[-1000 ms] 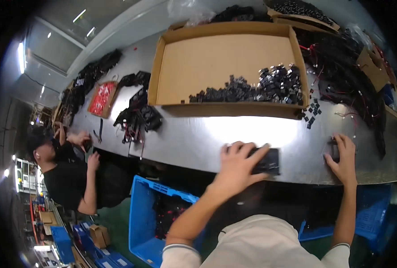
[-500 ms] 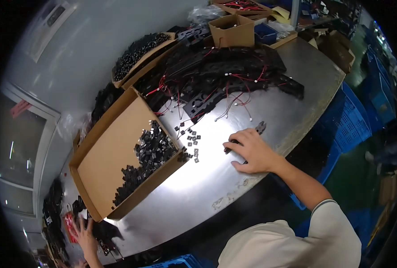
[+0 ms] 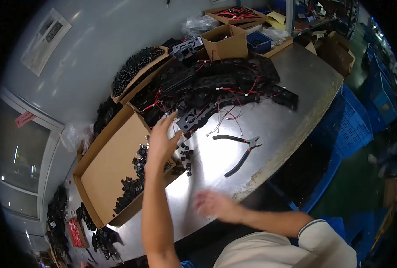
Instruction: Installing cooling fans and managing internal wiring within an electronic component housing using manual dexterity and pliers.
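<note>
My left hand (image 3: 162, 140) reaches over the corner of the shallow cardboard box (image 3: 111, 147). Thumb and forefinger are apart, close to the near end of a black plastic housing (image 3: 199, 117); whether they touch it I cannot tell. Motion blurs my right hand (image 3: 215, 206) above the table's near edge, and its fingers are unclear. Diagonal cutting pliers (image 3: 253, 143) with black and orange handles lie spread on the metal table. Small black square parts (image 3: 129, 193) are heaped in the box, partly behind my left forearm. Several more small parts (image 3: 186, 153) lie loose beside it.
Black housings (image 3: 216, 82) with red wires are piled at the back. Behind them stand a small open carton (image 3: 225, 42) and a blue bin (image 3: 258, 41). A box of black parts (image 3: 138, 69) is by the wall. Blue crates (image 3: 341, 120) stand right of the table.
My right hand has let go of the pliers and moved left and nearer. My left hand has come from the lower left up to the black housings.
</note>
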`<state>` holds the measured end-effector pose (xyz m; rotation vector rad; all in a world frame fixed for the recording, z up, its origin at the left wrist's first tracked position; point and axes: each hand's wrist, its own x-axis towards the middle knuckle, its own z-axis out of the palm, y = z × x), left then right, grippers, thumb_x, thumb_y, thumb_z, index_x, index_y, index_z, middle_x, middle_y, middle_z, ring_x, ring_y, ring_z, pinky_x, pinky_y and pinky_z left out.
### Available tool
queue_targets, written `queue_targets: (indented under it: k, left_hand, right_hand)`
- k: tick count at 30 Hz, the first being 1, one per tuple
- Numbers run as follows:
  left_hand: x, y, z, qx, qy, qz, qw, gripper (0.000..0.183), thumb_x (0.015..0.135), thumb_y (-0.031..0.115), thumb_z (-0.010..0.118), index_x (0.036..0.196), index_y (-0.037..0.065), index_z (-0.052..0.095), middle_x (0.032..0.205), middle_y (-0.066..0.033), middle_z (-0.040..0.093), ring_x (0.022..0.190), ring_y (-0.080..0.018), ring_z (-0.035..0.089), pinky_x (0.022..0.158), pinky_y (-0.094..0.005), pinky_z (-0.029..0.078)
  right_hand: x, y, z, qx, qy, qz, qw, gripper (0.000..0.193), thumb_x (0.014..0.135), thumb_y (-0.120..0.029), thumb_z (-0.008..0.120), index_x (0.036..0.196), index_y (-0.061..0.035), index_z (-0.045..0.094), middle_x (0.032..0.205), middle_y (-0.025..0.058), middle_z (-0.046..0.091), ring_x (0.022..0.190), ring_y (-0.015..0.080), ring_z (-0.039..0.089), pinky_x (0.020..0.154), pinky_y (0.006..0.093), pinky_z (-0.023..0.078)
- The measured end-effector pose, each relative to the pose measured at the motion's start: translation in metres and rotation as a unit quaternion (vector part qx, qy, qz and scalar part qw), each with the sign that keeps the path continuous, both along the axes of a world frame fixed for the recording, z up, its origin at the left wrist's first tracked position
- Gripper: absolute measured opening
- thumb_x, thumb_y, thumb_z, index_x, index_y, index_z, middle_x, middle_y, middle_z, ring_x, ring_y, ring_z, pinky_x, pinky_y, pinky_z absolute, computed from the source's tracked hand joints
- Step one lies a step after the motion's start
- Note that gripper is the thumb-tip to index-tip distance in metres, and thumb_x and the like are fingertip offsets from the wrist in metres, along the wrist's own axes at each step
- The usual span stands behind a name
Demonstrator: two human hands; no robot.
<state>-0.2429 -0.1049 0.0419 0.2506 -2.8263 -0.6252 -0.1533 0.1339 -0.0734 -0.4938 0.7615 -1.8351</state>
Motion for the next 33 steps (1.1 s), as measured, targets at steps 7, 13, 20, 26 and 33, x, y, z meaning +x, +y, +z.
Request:
queue_targets:
  k: [7,13,20,26,33]
  left_hand:
    - [-0.042,-0.009,-0.043,-0.083,-0.106,0.086,0.987,0.097,0.071,0.036,0.083,0.153,0.018,0.036,0.131,-0.0234,0.06,0.119,-0.0456,0.057,0.097,-0.0488,0.05]
    - [-0.031,0.016,-0.003,-0.157,-0.105,0.119,0.975,0.091,0.068,0.039,0.082,0.148,0.011,0.047,0.125,-0.0234,0.065,0.113,-0.0373,0.063,0.101,-0.0412,0.049]
    - [0.019,0.02,0.05,0.087,-0.171,0.223,0.956,0.089,0.067,0.043,0.081,0.144,0.007,0.052,0.124,-0.0206,0.066,0.111,-0.0288,0.065,0.096,-0.0371,0.05]
    - [0.145,0.022,0.005,0.523,0.23,0.203,0.795,0.064,0.088,0.03,0.071,0.144,0.009,0.05,0.118,-0.0072,0.065,0.095,-0.0222,0.066,0.082,-0.0375,0.053]
    - [0.254,0.104,-0.056,0.733,0.326,0.122,0.584,0.073,0.08,0.001,0.074,0.145,0.004,0.041,0.135,-0.0111,0.055,0.123,-0.0252,0.056,0.107,-0.0396,0.046]
  right_hand:
    - [0.104,-0.033,0.015,-0.168,-0.31,0.437,0.827,0.088,0.087,-0.072,0.054,0.149,-0.0105,0.039,0.152,0.0099,0.046,0.138,0.0262,0.046,0.113,0.0436,0.037]
    - [0.092,-0.054,0.003,-0.174,-0.328,0.343,0.863,0.084,0.089,-0.072,0.049,0.15,-0.0152,0.038,0.145,0.0045,0.051,0.133,0.0239,0.048,0.112,0.0447,0.037]
    - [0.056,-0.079,0.035,-0.173,-0.233,0.208,0.934,0.077,0.096,-0.065,0.049,0.15,-0.0124,0.038,0.147,0.0037,0.049,0.133,0.0196,0.048,0.112,0.042,0.037]
    - [0.025,-0.04,0.048,0.038,0.082,0.119,0.989,0.047,0.099,-0.015,0.062,0.141,0.001,0.048,0.126,0.0105,0.066,0.116,0.017,0.061,0.1,0.0317,0.047]
    - [0.008,-0.04,0.059,0.052,0.137,0.069,0.987,0.041,0.102,-0.016,0.059,0.139,-0.0009,0.051,0.12,0.0095,0.065,0.106,0.014,0.063,0.089,0.0288,0.053]
